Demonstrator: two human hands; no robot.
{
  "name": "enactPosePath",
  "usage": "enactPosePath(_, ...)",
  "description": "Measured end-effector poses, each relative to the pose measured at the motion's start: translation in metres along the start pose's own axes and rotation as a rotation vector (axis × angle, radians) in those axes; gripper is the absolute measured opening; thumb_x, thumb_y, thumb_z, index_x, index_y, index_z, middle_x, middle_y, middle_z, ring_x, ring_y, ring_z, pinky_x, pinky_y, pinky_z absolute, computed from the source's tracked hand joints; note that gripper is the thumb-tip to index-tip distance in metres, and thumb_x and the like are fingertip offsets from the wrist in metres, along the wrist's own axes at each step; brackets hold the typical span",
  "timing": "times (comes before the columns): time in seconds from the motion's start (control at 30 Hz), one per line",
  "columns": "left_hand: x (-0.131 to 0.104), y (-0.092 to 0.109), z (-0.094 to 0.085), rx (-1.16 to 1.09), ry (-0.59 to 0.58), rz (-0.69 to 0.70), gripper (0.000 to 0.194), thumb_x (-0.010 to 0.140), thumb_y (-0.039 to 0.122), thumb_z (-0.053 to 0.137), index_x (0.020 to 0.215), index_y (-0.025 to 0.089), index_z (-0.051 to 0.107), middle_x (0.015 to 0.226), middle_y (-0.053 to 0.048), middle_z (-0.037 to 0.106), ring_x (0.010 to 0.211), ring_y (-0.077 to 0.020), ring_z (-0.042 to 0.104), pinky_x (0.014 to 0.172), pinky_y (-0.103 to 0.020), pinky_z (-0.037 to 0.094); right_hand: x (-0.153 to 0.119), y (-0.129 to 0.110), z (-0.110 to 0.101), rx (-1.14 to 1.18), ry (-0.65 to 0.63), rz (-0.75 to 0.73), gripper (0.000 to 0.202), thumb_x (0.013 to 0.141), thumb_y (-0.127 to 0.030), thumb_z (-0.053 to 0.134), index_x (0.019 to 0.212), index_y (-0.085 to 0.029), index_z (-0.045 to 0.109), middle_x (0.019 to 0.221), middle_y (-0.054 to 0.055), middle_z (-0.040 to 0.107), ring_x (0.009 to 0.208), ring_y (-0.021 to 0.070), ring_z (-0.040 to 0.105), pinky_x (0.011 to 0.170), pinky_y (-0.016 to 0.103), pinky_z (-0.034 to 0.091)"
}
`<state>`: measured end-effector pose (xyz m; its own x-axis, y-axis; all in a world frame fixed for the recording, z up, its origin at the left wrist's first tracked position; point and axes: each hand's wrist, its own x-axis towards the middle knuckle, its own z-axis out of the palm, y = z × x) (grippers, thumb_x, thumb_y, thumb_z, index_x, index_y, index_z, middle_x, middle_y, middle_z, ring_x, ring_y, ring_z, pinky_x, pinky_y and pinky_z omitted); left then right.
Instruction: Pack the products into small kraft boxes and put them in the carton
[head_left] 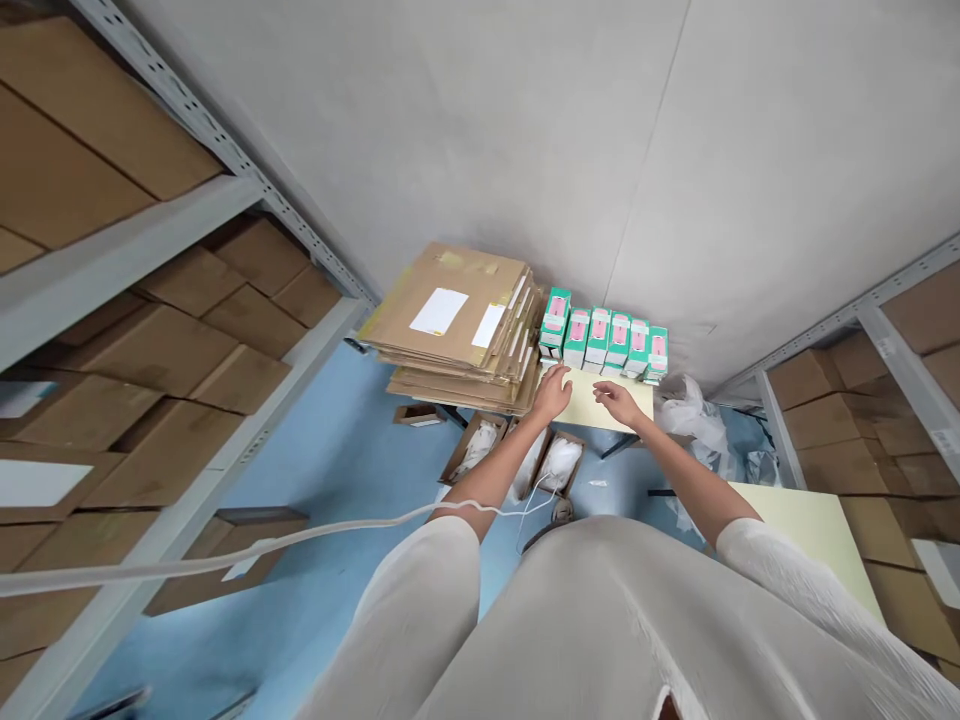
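Several green, white and pink boxes [599,338] stand in a row against the wall at the back of a pale yellow table [577,408]. In front of the leftmost boxes is my left hand [553,393], its fingers stretched forward and nothing seen in them. Whether the fingertips touch a box, I cannot tell. My right hand [617,402] hovers over the table's right half with its fingers apart and holding nothing. Left of the boxes rises a stack of flattened cardboard [480,290] with white labels, close to my left hand.
Open cartons [561,465] holding white items sit on the blue floor below my forearms. A white cable [300,540] crosses at the left. Shelves of brown cartons [150,350] line both sides. Plastic bags [694,420] lie right of the table, near a second yellow tabletop [810,530].
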<state>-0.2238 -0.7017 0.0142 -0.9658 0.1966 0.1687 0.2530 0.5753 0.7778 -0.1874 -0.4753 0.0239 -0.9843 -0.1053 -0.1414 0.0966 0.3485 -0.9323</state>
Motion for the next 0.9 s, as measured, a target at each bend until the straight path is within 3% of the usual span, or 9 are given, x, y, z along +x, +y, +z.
enactPosePath(0.33,0.043,-0.025,-0.012,-0.039,0.064,-0.084,0.04,0.094,0.014,0.06,0.134,0.02,0.066,0.151,-0.015,0.058,0.149,-0.0302,0.052,0.129,-0.047,0.04,0.064,-0.021,0.016,0.016,-0.04,0.068,0.037,0.087,-0.048,0.066,0.112,-0.023,0.075,0.117,0.009,0.076,0.1,0.0225,0.069,0.093,0.041,0.058)
enactPosePath(0.47,0.072,-0.026,-0.015,-0.04,0.116,-0.146,0.05,0.094,0.015,0.061,0.143,0.022,0.061,0.155,-0.015,0.054,0.152,-0.0319,0.048,0.13,-0.05,0.039,0.092,-0.028,0.014,0.06,-0.06,0.133,0.04,0.093,-0.054,0.064,0.116,-0.024,0.076,0.121,0.009,0.075,0.107,0.024,0.071,0.094,0.042,0.059)
enactPosePath(0.63,0.115,-0.032,-0.018,-0.026,0.182,-0.194,0.06,0.092,0.014,0.061,0.152,0.021,0.054,0.157,-0.016,0.054,0.155,-0.0315,0.045,0.131,-0.051,0.038,0.145,-0.029,0.019,0.165,-0.098,0.159,0.046,0.096,-0.06,0.064,0.122,-0.024,0.076,0.132,0.011,0.074,0.12,0.0276,0.07,0.098,0.044,0.059)
enactPosePath(0.77,0.14,-0.046,-0.013,-0.024,0.211,-0.293,0.061,0.092,0.014,0.061,0.152,0.022,0.053,0.155,-0.016,0.058,0.155,-0.0319,0.047,0.13,-0.054,0.038,0.188,-0.027,0.032,0.256,-0.113,0.226,0.05,0.094,-0.062,0.068,0.129,-0.027,0.073,0.141,0.009,0.071,0.131,0.0303,0.067,0.102,0.048,0.061)
enactPosePath(0.9,0.152,-0.063,-0.007,-0.044,0.199,-0.452,0.051,0.094,0.025,0.069,0.144,0.021,0.06,0.149,-0.019,0.064,0.146,-0.0366,0.057,0.123,-0.059,0.043,0.212,-0.028,0.046,0.338,-0.118,0.308,0.049,0.093,-0.056,0.073,0.134,-0.029,0.07,0.147,0.008,0.068,0.139,0.0306,0.062,0.106,0.049,0.061)
